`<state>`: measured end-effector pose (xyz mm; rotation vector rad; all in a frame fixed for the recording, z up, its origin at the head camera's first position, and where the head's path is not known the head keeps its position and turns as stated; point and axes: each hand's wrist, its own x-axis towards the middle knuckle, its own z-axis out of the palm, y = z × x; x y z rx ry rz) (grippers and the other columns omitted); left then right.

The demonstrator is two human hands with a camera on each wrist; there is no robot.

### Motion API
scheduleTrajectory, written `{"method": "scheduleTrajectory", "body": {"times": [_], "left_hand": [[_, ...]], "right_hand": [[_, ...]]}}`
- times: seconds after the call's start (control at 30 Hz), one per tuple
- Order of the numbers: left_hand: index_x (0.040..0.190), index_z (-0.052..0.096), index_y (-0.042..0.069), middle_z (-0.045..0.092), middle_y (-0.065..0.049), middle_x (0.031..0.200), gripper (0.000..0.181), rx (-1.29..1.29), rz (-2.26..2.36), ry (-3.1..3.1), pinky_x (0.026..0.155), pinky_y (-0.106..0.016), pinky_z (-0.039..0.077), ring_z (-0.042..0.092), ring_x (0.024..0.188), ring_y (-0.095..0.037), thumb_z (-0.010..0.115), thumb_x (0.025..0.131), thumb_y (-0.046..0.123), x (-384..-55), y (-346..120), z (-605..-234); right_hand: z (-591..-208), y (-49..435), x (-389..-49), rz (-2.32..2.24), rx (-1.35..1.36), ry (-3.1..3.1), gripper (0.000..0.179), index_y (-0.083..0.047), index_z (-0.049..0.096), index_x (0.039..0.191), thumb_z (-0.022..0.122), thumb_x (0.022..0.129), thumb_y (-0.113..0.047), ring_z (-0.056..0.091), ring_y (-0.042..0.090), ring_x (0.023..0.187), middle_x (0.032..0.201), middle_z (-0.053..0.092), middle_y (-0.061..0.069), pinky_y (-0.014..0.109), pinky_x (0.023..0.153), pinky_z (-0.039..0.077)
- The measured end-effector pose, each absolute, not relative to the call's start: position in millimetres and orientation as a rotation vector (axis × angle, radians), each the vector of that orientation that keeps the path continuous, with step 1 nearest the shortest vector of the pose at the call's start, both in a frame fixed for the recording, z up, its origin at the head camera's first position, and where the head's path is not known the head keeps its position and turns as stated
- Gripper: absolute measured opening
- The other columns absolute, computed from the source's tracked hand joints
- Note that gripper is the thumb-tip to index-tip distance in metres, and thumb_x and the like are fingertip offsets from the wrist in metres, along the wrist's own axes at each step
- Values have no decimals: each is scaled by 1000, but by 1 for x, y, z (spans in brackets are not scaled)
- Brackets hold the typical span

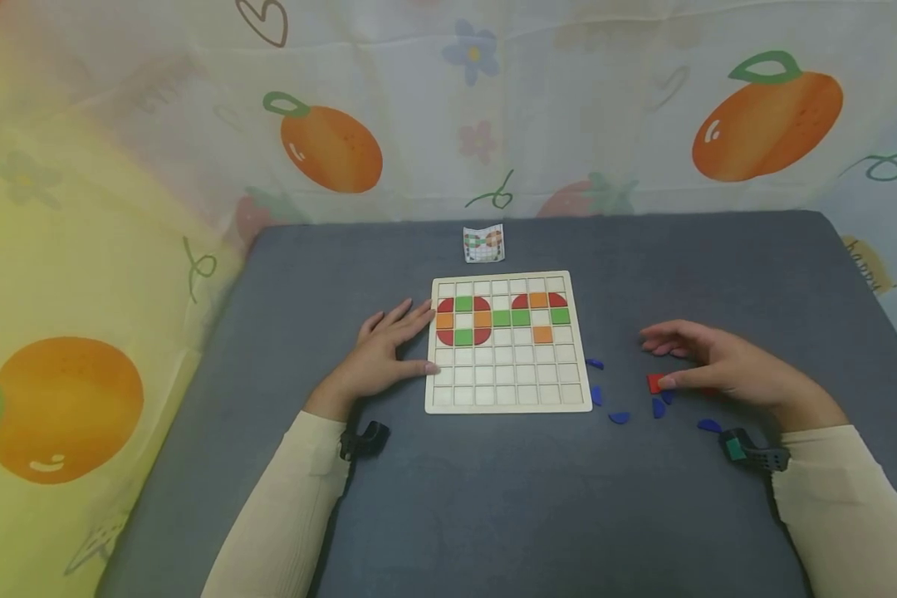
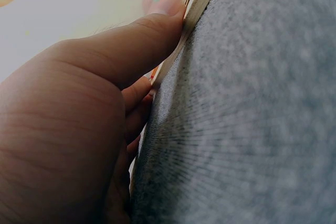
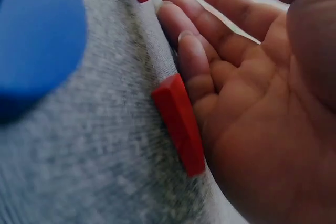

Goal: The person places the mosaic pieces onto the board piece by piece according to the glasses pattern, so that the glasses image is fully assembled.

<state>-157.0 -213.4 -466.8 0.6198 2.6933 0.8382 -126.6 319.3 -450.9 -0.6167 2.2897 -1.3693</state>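
A square wooden grid board [image 1: 504, 375] lies on the grey table, with red, orange and green pieces set in its upper rows. My left hand [image 1: 384, 345] rests at its left edge, fingers extended and the thumb [image 2: 163, 11] on the rim. To the right of the board, my right hand [image 1: 740, 370] hovers low over loose pieces, its fingers loosely bent. Its thumb overlaps a red piece [image 1: 654, 382] in the head view. Another red piece [image 3: 180, 127] lies on the cloth beside the palm in the right wrist view. Close by is a blue half-round piece [image 1: 659, 408].
More blue pieces [image 1: 619, 418] lie scattered between the board and the right hand, and one [image 1: 709, 425] sits near the right wrist camera. A small printed pattern card [image 1: 483, 244] stands behind the board. Fruit-patterned cloth [image 1: 419, 108] hangs along the back.
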Motion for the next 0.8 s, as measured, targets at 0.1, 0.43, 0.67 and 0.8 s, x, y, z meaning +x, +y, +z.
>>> {"method": "scheduleTrajectory", "body": {"times": [0.1,0.43,0.67,0.8], "left_hand": [[173,31,23,22,14,177,99,614,841,2690,127,-54,-5,4,166,-17,84,95,52,-157,-214,-466],[174,30,23,21,14,177,99,628,832,2687,127,-54,-5,3,165,-17,84,96,52,-160,-215,-465],[174,30,23,21,14,177,99,614,828,2680,127,-54,-5,3,165,-16,84,96,53,-159,-215,-467],[174,31,23,22,14,178,99,613,835,2681,127,-55,-5,3,165,-17,84,95,53,-158,-215,-467]], "right_hand": [[-450,316,-128,-1259,-618,2385,56,-7,64,147,86,96,-10,61,10,116,137,66,9,16,94,46],[-446,305,-128,-1040,-610,2527,39,-12,75,127,91,94,-22,57,17,106,122,63,0,24,89,48],[-450,301,-127,-1069,-720,2585,17,-20,80,108,89,95,-14,57,11,91,108,64,-7,26,78,47],[-451,299,-125,-1083,-691,2612,16,-20,76,103,89,94,-13,57,11,86,102,63,-7,27,74,47]]}}
